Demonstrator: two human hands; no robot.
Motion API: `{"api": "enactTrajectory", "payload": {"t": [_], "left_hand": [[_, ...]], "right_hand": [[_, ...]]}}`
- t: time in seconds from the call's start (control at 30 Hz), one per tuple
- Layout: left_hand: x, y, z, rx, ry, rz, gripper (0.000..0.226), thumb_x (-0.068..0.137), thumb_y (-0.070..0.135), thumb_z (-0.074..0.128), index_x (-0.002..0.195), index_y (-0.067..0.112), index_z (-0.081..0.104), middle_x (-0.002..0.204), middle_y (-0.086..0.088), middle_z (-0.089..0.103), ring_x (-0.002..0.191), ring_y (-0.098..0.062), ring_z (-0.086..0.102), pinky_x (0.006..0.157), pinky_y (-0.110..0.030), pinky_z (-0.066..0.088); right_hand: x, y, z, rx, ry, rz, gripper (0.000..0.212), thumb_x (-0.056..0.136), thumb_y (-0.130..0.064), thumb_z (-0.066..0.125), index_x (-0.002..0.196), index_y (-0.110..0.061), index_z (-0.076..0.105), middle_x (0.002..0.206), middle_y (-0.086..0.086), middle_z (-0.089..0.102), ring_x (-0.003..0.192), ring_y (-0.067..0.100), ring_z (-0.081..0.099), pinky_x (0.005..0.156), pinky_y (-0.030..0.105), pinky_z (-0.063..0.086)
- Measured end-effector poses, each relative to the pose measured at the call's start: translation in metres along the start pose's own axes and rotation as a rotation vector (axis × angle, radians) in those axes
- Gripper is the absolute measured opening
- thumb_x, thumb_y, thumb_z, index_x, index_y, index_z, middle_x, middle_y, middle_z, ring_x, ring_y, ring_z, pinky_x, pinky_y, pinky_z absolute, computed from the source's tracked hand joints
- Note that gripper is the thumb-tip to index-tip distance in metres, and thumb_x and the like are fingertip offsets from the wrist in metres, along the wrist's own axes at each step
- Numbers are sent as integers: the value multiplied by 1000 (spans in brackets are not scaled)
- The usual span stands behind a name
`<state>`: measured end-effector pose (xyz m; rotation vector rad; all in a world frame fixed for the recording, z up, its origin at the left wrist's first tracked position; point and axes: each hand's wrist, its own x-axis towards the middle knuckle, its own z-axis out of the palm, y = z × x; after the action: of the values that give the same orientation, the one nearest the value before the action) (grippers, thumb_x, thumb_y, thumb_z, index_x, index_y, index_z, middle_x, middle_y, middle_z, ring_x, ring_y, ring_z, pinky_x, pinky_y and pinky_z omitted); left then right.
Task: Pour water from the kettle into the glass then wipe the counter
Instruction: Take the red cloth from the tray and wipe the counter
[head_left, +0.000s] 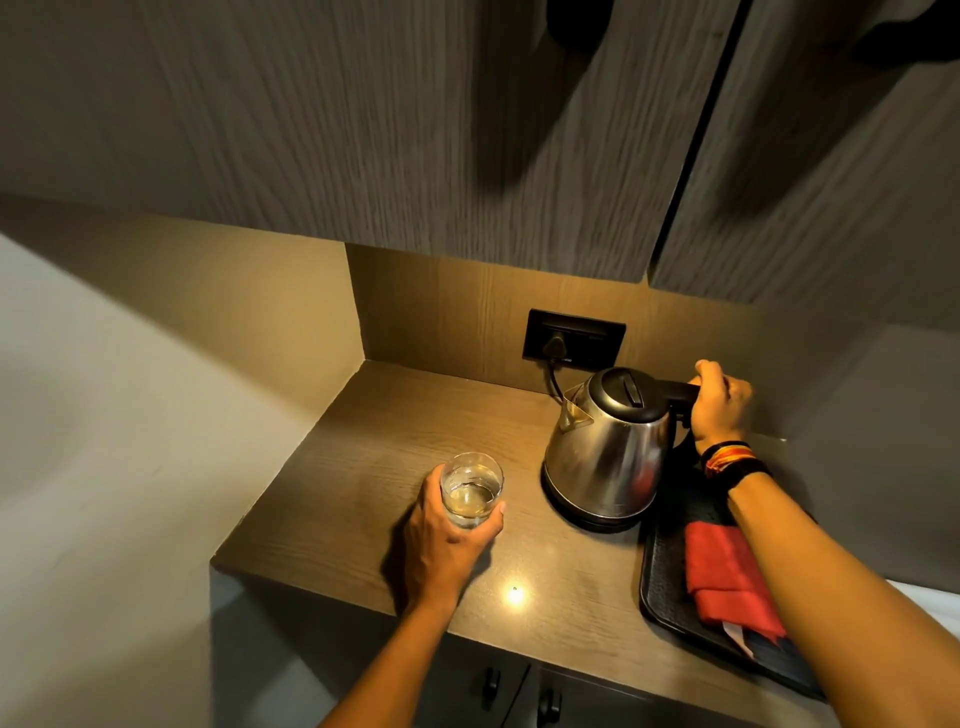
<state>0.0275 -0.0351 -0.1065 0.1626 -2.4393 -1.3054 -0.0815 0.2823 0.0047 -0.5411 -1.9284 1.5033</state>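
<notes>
On the wood-grain worktop (395, 441), seen from the head camera, the glass (471, 489) stood toward the near left with the left hand (447, 540) wrapped around its near side, fingers and thumb clasping the wall. It was a short, clear tumbler, and it already held water to roughly a third of its height. That grip appeared intended to steady it.

Right of the glass and well apart from it, the kettle (608, 447) sat upright on its round black base (592, 514), spout toward the left. Its body was brushed steel, conical, with a black domed lid. The right hand (722, 402) was clenched on the black handle at the far right, probably either to lift it or to seat it. A cord ran from behind the kettle to the dark wall socket (574, 338).

At the near right lay a black textured tray (670, 582) carrying a folded red cloth (724, 577), partly hidden beneath the right forearm. Judged from the water present, pouring looked done or nearly so; the cloth seemed the likely means for wiping, not yet taken up.
</notes>
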Motion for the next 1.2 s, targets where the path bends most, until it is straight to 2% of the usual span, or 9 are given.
{"api": "enactTrajectory", "payload": {"t": [0.13,0.23,0.33,0.43,0.57,0.63,0.9,1.03,1.2], "left_hand": [[-1,0,0,-2,-1,4,98,66,69,75,142,13,49,131,-10,65,115,-23,64,91,-41,60],[-1,0,1,4,-1,-1,96,66,63,81,142,12,50,131,-11,65,114,-25,64,91,-42,60],[-1,0,1,-12,-16,-17,98,66,65,79,143,13,48,133,-10,64,116,-25,63,92,-43,59],[0,-1,1,-18,-14,-34,96,67,60,83,143,14,48,133,-9,64,116,-24,63,91,-41,60],[0,0,0,-12,-16,-31,94,67,59,84,142,14,49,131,-8,64,115,-23,63,90,-40,60],[-1,1,-1,-6,-24,-35,94,68,58,84,143,15,48,132,-8,63,115,-23,62,90,-40,60],[-5,7,1,-3,-29,-39,94,68,59,84,142,14,48,132,-9,63,116,-24,63,91,-40,59],[-4,5,2,-13,-30,-40,94,68,59,84,143,15,47,133,-10,63,118,-24,62,93,-42,59],[-4,8,0,-27,-46,-66,96,67,60,84,144,18,46,134,-9,62,120,-25,60,96,-44,57]], "right_hand": [[1,-5,-2,-21,-26,17,47,81,-52,51,48,-20,61,51,-4,57,64,28,57,66,35,41],[-10,-10,-10,-95,-6,49,50,94,-55,43,82,-14,70,90,9,71,88,27,63,77,32,41],[-50,-6,-40,-184,70,10,45,99,-50,43,115,-11,59,114,15,66,104,31,59,83,32,39],[-121,31,-71,-422,-85,-8,63,90,-63,49,134,-17,49,129,16,58,112,32,55,99,44,42],[-177,85,-86,-882,-290,-31,104,74,-83,51,150,-14,32,162,14,22,151,27,11,120,47,-6],[-181,90,-85,-983,-347,-43,112,72,-83,54,155,-15,21,166,13,8,152,25,-3,116,45,-19],[-151,93,-118,-1063,-414,-44,106,75,-69,61,156,-16,19,167,10,2,152,24,-8,120,55,-10],[-140,89,-134,-1014,-503,-90,109,70,-85,41,155,-21,23,167,6,8,153,20,-4,117,45,-15],[-130,84,-148,-1010,-412,-108,90,79,-72,53,150,-19,37,163,8,24,151,24,14,121,49,5]]}}
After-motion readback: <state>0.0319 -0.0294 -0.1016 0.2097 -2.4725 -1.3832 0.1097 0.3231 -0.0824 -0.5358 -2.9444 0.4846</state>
